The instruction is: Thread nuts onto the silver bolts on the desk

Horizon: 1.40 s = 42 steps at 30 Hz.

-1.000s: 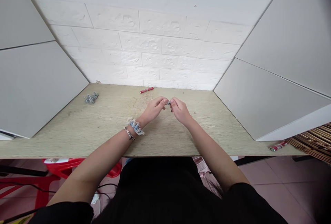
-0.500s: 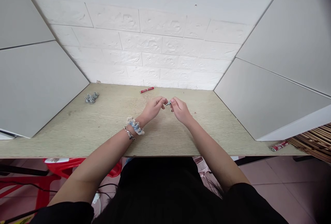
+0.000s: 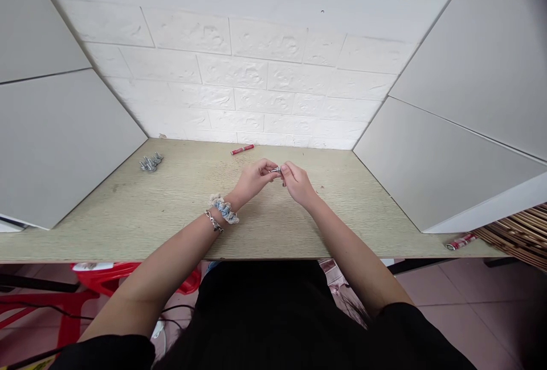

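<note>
A small silver bolt point(image 3: 277, 170) is held between my two hands, above the middle of the wooden table point(image 3: 188, 199). My right hand point(image 3: 296, 181) pinches its right end with thumb and fingers. From the other side, the thumb and fingertips of my left hand point(image 3: 255, 178) close on the bolt's left end. Fingers cover part of it, so any nut or washer on it is hard to make out. A cluster of several similar silver bolts point(image 3: 150, 162) lies on the table at the far left.
A red tube-like stick point(image 3: 243, 149) lies near the brick-patterned wall point(image 3: 250, 76). Grey panels point(image 3: 64, 147) stand on both sides. At the right front edge lie another red cylinder point(image 3: 460, 242) and a bundle of brown slats point(image 3: 519, 233). A red stool point(image 3: 77, 301) is below the table.
My left thumb and fingers have moved right and closed on the bolt's left end, which stuck out free before. My right hand keeps its pinch in almost the same place.
</note>
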### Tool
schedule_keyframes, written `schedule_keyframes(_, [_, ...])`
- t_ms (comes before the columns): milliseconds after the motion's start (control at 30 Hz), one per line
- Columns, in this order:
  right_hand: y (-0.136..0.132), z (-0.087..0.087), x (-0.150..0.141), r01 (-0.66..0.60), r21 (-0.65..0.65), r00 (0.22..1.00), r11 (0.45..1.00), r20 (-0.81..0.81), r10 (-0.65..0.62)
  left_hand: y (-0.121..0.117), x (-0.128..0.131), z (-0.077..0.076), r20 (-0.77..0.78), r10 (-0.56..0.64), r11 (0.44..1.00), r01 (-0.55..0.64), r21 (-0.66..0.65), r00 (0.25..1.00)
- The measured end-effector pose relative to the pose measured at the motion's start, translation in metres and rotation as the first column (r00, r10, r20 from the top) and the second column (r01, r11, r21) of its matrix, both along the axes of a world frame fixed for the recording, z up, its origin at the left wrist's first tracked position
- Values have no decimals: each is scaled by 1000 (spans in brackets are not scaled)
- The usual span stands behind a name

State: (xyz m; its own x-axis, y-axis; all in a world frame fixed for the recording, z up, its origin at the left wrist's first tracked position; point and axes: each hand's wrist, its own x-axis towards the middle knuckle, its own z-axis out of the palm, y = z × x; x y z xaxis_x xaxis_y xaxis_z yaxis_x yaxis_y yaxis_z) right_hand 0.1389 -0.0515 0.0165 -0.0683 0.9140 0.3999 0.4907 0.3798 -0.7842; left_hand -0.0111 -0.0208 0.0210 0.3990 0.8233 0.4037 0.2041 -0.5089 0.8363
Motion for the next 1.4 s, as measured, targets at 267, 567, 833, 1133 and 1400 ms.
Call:
schedule_keyframes(267, [1, -1, 1, -90, 10, 995, 996, -43, 90, -1, 0, 6, -12, -74, 991, 73, -111, 997])
schedule_keyframes(567, [3, -3, 3, 19, -14, 989, 1000, -144, -21, 5, 1, -2, 66, -58, 992, 65, -112, 996])
schedule_keyframes(833, [3, 0, 2, -71, -184, 979, 980, -199, 33, 5, 2, -4, 34, -31, 998, 32, -50, 999])
schedule_keyframes(1133, [7, -2, 3, -113, -109, 953, 988, -293, 76, 6, 2, -3, 99, 3, 996, 5, -86, 995])
schedule_keyframes(1400, [8, -2, 2, -149, -215, 957, 965, -277, 86, 7, 2, -6, 60, 8, 1000, -6, -23, 998])
